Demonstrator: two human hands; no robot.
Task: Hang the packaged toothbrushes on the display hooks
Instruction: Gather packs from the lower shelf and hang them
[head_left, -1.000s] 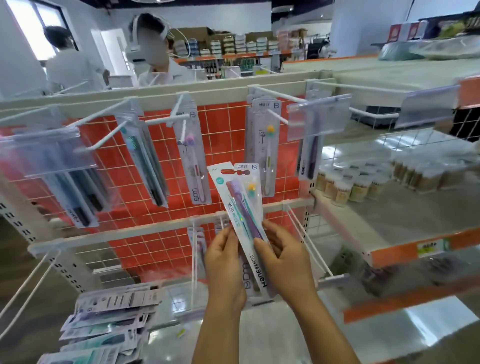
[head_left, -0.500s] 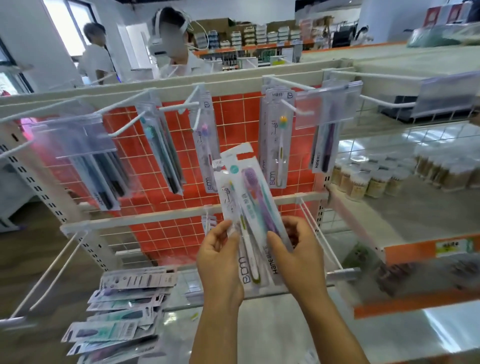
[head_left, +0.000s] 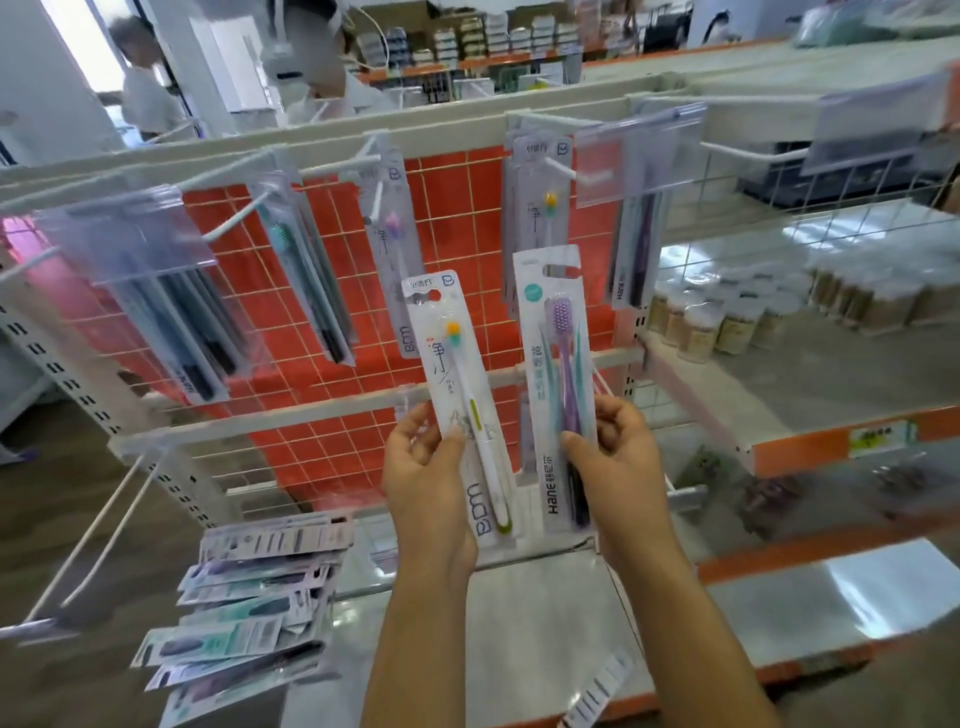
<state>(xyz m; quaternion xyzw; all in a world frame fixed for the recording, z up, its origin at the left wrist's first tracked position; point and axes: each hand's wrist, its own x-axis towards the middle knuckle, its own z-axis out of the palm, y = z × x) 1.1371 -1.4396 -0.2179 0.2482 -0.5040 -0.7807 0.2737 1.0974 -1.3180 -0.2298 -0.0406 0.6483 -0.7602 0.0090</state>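
My left hand (head_left: 426, 467) grips a white-handled toothbrush pack (head_left: 457, 395) with an orange and green head, held upright. My right hand (head_left: 618, 457) grips a purple toothbrush pack (head_left: 558, 364) marked Hane, also upright. The two packs are side by side and apart, in front of the red grid panel (head_left: 457, 197). Above them white display hooks (head_left: 563, 169) carry several hung toothbrush packs (head_left: 535, 218). More packs hang on hooks to the left (head_left: 306, 270).
A heap of loose toothbrush packs (head_left: 249, 597) lies at the lower left on the shelf. Long bare hooks (head_left: 104, 530) stick out at the lower left. Small jars (head_left: 727, 322) fill the right shelf. Two people (head_left: 311, 57) stand behind the rack.
The two packs were overlapped between both hands; now they are pulled apart, one in each hand, and raised a little. The camera has shifted left and closer.
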